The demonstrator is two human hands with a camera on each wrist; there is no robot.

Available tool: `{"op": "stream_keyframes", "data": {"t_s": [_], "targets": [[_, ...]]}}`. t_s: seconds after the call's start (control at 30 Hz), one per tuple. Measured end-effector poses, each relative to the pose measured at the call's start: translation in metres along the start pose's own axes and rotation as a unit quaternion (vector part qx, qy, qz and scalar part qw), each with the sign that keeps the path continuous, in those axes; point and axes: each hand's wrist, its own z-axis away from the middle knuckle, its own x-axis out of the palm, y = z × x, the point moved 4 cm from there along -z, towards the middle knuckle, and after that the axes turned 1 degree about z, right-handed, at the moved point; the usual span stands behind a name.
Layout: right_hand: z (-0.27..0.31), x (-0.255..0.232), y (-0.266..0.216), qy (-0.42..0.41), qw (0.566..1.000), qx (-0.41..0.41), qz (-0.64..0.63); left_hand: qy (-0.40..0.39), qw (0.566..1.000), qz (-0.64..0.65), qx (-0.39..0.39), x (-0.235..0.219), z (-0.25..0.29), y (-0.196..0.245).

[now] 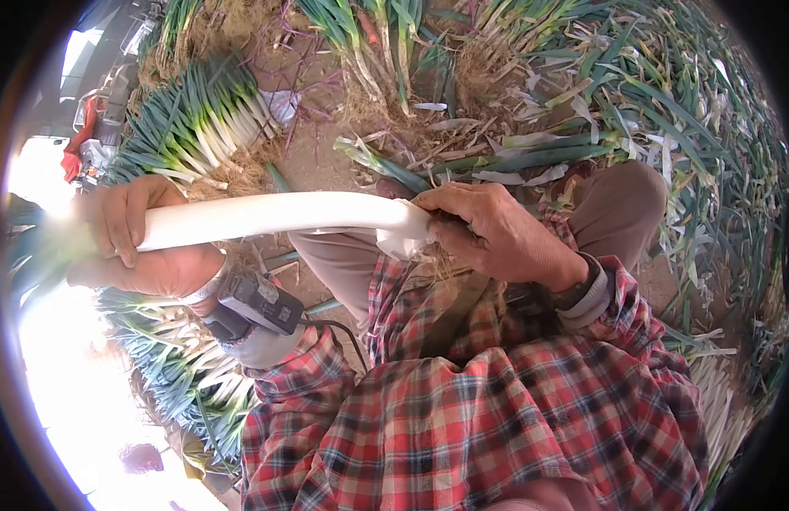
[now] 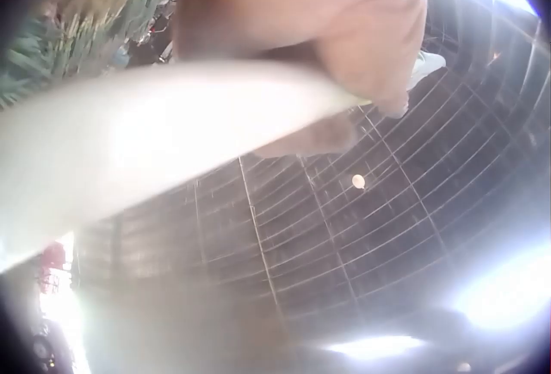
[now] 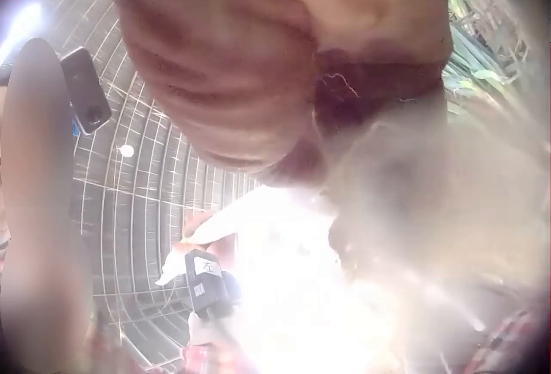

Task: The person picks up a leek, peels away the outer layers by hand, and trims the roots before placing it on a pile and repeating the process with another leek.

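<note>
A thick leek (image 1: 275,213) lies across the front of the body in the head view, white shaft in the middle and green leaves blurred by glare at the left. My left hand (image 1: 160,243) grips it near the leaves, fingers over the top and thumb below. With thumb and fingertips, my right hand (image 1: 501,234) pinches the root end, where a loose white flap (image 1: 403,243) hangs. Fine roots dangle under the right fingers. In the left wrist view the curled left hand (image 2: 310,12) wraps the shaft. The right wrist view shows the right hand (image 3: 224,64) close up, with strong glare.
A row of leeks (image 1: 215,119) lies at the upper left, with another leek pile (image 1: 181,366) beside the left arm. Uncleaned leeks (image 1: 369,51) lie ahead. Stripped leaves (image 1: 692,111) cover the ground at the right. Bent knees (image 1: 624,204) flank the lap.
</note>
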Motion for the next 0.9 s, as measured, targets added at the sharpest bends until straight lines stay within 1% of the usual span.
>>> {"op": "stream_keyframes", "data": {"t_s": [0.03, 0.07, 0.1, 0.13, 0.17, 0.2, 0.23, 0.27, 0.3, 0.37, 0.4, 0.43, 0.5, 0.53, 0.6, 0.67, 0.73, 0.77, 0.8, 0.83, 0.87, 0.9], "targets": [[0.001, 0.000, 0.000, 0.022, 1.000, -0.015, 0.013, -0.011, 1.000, -0.001, 0.006, 0.006, -0.002, -0.005], [0.001, 0.000, 0.001, 0.022, 1.000, -0.015, 0.014, -0.012, 1.000, -0.001, 0.006, 0.014, -0.003, -0.009], [0.001, -0.002, 0.003, 0.051, 0.998, -0.010, 0.034, 0.094, 0.991, -0.099, 0.004, 0.019, -0.004, -0.014], [0.001, -0.005, 0.005, 0.081, 0.995, -0.005, 0.054, 0.197, 0.961, -0.195, 0.000, 0.018, -0.003, -0.015], [0.002, -0.005, 0.007, 0.084, 0.995, -0.004, 0.054, 0.196, 0.961, -0.193, -0.001, 0.020, -0.002, -0.016], [0.003, -0.004, 0.008, 0.090, 0.993, -0.011, 0.076, 0.271, 0.931, -0.246, 0.015, 0.016, 0.002, -0.015], [0.005, -0.004, 0.009, 0.096, 0.991, -0.018, 0.097, 0.344, 0.890, -0.298, 0.032, 0.013, 0.008, -0.012], [0.007, -0.003, 0.010, 0.099, 0.990, -0.017, 0.095, 0.298, 0.931, -0.211, -0.014, -0.005, 0.014, 0.000], [0.009, -0.003, 0.011, 0.109, 0.988, -0.012, 0.113, 0.296, 0.931, -0.212, -0.017, -0.010, 0.017, 0.000], [0.011, -0.005, 0.014, 0.120, 0.984, -0.003, 0.132, 0.247, 0.956, -0.161, -0.003, -0.017, 0.019, 0.000], [0.011, -0.008, 0.014, 0.134, 0.977, -0.029, 0.166, 0.278, 0.947, -0.161, 0.014, -0.015, 0.020, -0.006], [0.012, -0.009, 0.013, 0.147, 0.967, -0.055, 0.200, 0.279, 0.947, -0.161, 0.012, -0.015, 0.021, -0.008], [0.013, -0.007, 0.012, 0.153, 0.965, -0.055, 0.208, 0.244, 0.967, -0.078, 0.014, -0.013, 0.020, -0.011], [0.012, -0.008, 0.012, 0.159, 0.962, -0.055, 0.215, 0.242, 0.967, -0.077, 0.015, -0.014, 0.019, -0.010], [0.012, -0.008, 0.015, 0.164, 0.961, -0.052, 0.217, 0.187, 0.981, -0.047, -0.006, -0.011, 0.018, -0.011], [0.011, -0.010, 0.017, 0.170, 0.960, -0.048, 0.219, 0.173, 0.984, -0.038, -0.006, -0.008, 0.019, -0.014], [0.008, -0.014, 0.024, 0.152, 0.971, -0.007, 0.186, 0.158, 0.987, -0.027, -0.007, -0.002, 0.018, -0.021], [0.008, -0.015, 0.028, 0.154, 0.970, -0.006, 0.186, 0.134, 0.991, -0.009, -0.019, 0.002, 0.018, -0.025], [0.007, -0.017, 0.035, 0.178, 0.974, -0.001, 0.141, 0.109, 0.994, 0.009, -0.032, 0.005, 0.016, -0.028], [0.007, -0.019, 0.039, 0.200, 0.975, 0.002, 0.095, 0.108, 0.994, 0.009, -0.033, 0.005, 0.015, -0.029], [0.010, -0.020, 0.041, 0.201, 0.975, 0.003, 0.094, 0.120, 0.992, 0.021, -0.027, 0.004, 0.014, -0.029], [0.012, -0.022, 0.044, 0.177, 0.982, 0.057, 0.000, 0.132, 0.990, 0.033, -0.022, 0.003, 0.013, -0.030]]}}
